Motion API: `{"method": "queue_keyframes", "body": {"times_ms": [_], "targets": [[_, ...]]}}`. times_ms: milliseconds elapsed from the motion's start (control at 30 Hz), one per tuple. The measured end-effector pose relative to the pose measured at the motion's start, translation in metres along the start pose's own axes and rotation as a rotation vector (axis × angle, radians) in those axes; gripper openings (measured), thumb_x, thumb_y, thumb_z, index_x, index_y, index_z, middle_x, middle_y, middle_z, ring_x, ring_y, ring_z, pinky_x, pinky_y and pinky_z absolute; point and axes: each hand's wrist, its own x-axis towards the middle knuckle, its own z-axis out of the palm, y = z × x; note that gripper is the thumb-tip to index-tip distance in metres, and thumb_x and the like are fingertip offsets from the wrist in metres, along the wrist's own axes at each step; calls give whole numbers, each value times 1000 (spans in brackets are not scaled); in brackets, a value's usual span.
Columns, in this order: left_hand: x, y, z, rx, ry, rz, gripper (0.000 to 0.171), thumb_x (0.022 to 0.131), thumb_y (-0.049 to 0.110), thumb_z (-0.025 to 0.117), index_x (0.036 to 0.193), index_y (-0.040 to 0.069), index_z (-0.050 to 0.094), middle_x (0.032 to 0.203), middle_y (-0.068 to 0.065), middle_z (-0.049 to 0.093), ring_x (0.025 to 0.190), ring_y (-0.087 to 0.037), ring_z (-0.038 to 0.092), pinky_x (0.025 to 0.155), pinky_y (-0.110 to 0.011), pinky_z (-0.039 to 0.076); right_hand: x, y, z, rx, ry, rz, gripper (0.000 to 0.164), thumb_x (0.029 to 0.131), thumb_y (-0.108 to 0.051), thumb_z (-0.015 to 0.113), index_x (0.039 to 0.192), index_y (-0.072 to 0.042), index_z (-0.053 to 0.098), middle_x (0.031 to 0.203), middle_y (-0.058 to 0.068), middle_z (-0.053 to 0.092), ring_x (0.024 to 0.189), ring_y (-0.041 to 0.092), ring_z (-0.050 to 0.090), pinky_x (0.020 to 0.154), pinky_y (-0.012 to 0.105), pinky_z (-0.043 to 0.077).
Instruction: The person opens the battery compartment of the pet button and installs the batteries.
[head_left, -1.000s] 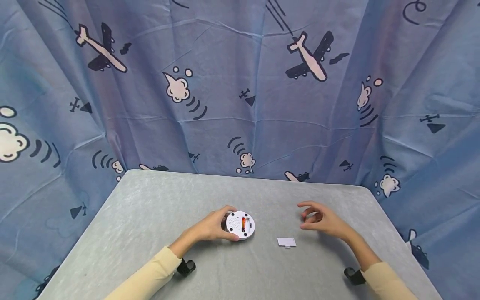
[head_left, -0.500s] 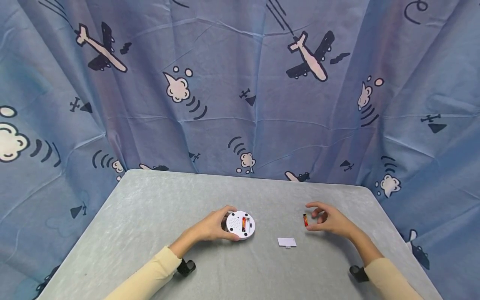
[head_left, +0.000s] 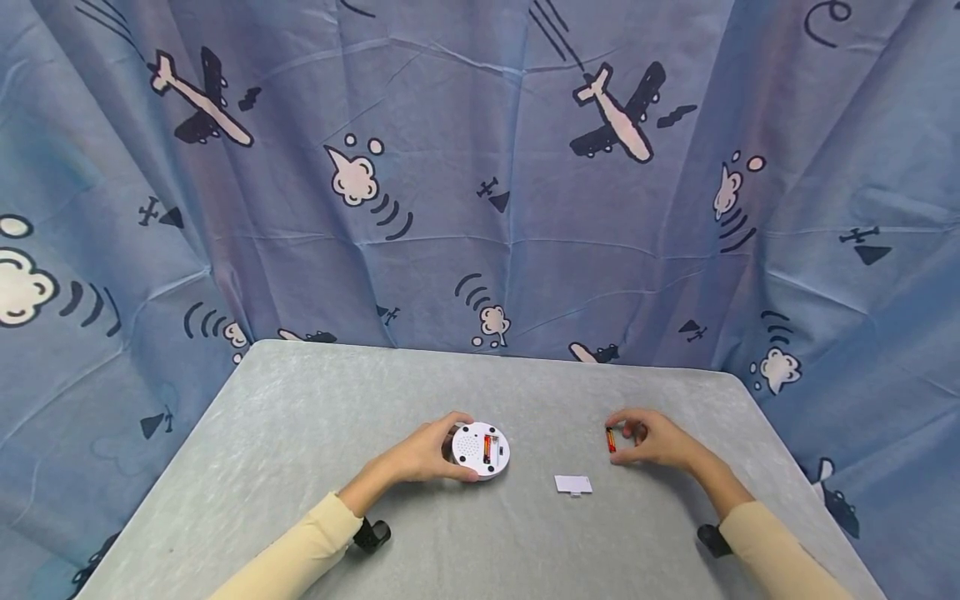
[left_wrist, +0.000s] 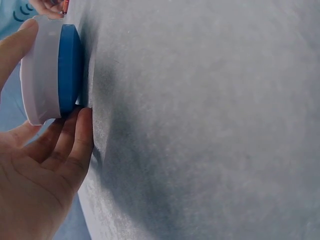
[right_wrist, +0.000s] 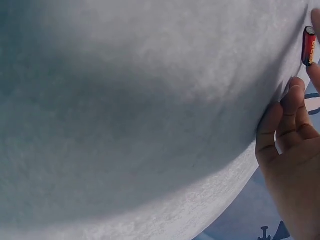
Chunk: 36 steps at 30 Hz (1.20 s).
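The left hand [head_left: 431, 450] grips the disc [head_left: 471, 460] from its left, thumb on the near side of the rim and forefinger on the far side. The disc lies back up, showing dark feet, a patch of small holes and an uncovered bay with a red-and-black cell [head_left: 487, 449] in its left part. From the left wrist, its body is white above and blue toward the table [head_left: 375, 383]; other fingertips sit low beside the blue part. Well to the right, the right hand [head_left: 651, 437] pinches the loose battery [head_left: 611, 440] end to end, forefinger at the far end and thumb at the near one; how firmly, I cannot tell. The right wrist view shows yellow lettering on the battery and the other fingers bent near the table. Between the hands, nearer the wearer, the white cover [head_left: 573, 484] lies flat, its small tab toward the wearer. Both sleeves are pale yellow, and a blue curtain [head_left: 427, 83] printed with planes hangs behind.
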Motion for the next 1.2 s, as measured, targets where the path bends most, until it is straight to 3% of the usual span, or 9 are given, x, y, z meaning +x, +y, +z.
{"method": "queue_keyframes", "body": {"times_ms": [167, 500, 967, 1200], "targets": [[0, 0, 0, -8, -1, 5, 79, 77, 31, 91, 139, 5, 49, 122, -8, 65, 113, -26, 63, 98, -44, 45, 0, -1, -1, -17, -8, -12, 45, 79, -16, 90, 116, -2, 70, 89, 7, 60, 74, 20, 52, 60, 27, 42], [0, 2, 0, -3, -3, 8, 80, 77, 31, 91, 139, 4, 49, 121, -9, 65, 112, -26, 63, 98, -44, 45, -5, -5, 1, 20, 41, -41, 42, 79, -15, 89, 114, -1, 69, 87, 9, 59, 69, 14, 50, 58, 25, 41], [-2, 5, -1, -8, -8, -4, 79, 77, 31, 91, 139, 5, 48, 121, -8, 64, 113, -28, 62, 98, -45, 44, 6, -36, 20, 134, 42, -159, 43, 82, -12, 87, 118, 2, 68, 91, 16, 63, 66, 16, 53, 54, 25, 44], [-3, 6, -1, -11, -5, -8, 81, 77, 31, 91, 140, 4, 48, 121, -9, 65, 113, -28, 62, 98, -46, 44, 18, -56, 32, 176, 8, -141, 42, 82, -11, 86, 118, 3, 67, 93, 19, 62, 68, 17, 52, 56, 24, 42]]}}
